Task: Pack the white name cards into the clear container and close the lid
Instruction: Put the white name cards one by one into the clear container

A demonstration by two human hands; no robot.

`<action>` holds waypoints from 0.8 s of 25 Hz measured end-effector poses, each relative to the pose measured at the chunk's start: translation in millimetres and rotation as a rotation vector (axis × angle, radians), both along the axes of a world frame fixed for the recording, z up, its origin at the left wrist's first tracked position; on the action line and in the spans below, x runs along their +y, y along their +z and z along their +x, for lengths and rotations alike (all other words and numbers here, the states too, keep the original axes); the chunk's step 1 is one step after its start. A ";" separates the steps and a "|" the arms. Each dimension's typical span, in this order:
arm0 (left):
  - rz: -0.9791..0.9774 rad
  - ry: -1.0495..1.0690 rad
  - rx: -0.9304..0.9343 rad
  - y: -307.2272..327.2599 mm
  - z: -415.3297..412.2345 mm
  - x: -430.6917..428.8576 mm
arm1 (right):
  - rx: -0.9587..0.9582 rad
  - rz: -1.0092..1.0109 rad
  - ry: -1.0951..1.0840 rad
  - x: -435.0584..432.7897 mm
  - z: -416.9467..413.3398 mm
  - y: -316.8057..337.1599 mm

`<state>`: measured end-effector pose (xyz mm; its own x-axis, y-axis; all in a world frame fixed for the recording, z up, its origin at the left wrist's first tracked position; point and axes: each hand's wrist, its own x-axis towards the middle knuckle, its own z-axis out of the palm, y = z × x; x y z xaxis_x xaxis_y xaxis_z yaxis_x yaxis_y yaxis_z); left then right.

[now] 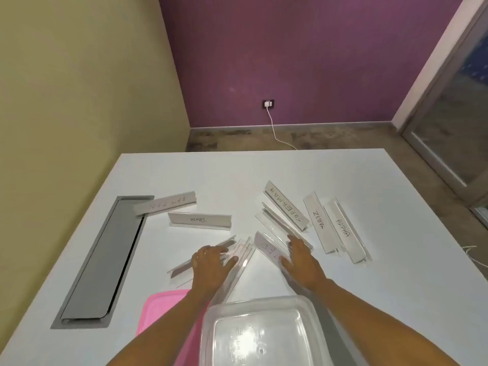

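White name cards lie scattered across the middle of the white counter, none in the container yet. Far left: the BATMAN card overlaps the corner of a grey cable hatch; just right and nearer, the PANDA card stands on its base. Far right group: the SUPERMAN card leans diagonally, with the ZEBRA card and the ALPHA card side by side to its right, both flat. Several clear holders sit bunched between the hands, partly see-through and hard to separate.

Left hand rests on a card and clear holders near centre — fingers curled over them, thumb against a clear holder; a firm grip or just pressing down, cannot tell. Right hand lies flat with fingers spread on another card whose lettering is half covered — open palm on it, not closed around it.

The clear container sits at the near edge, centre-right, between the forearms, open and with nothing inside. The pink lid lies flat on the counter just left of it, partly under the left forearm.

Beyond the counter: purple wall with a socket and a white cable running down to the floor, yellow wall at left.
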<state>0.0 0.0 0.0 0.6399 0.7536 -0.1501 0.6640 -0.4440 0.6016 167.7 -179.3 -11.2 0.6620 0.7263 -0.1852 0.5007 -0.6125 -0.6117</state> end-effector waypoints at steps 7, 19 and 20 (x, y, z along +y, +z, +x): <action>0.166 -0.114 0.166 -10.2 6.1 0.0 | -0.151 -0.053 0.040 -0.8 3.4 -15.7; -0.016 -0.160 -0.265 19.2 9.2 -19.4 | 0.130 0.352 -0.495 2.3 -1.2 36.2; -0.047 -0.158 -0.306 25.7 10.7 -25.1 | 0.198 0.420 -0.541 2.2 -2.2 44.3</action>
<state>10.7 -25.1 25.7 0.7687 0.6386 0.0344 0.3751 -0.4937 0.7846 165.5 -177.1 33.1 0.9327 0.3415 -0.1158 0.0482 -0.4364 -0.8985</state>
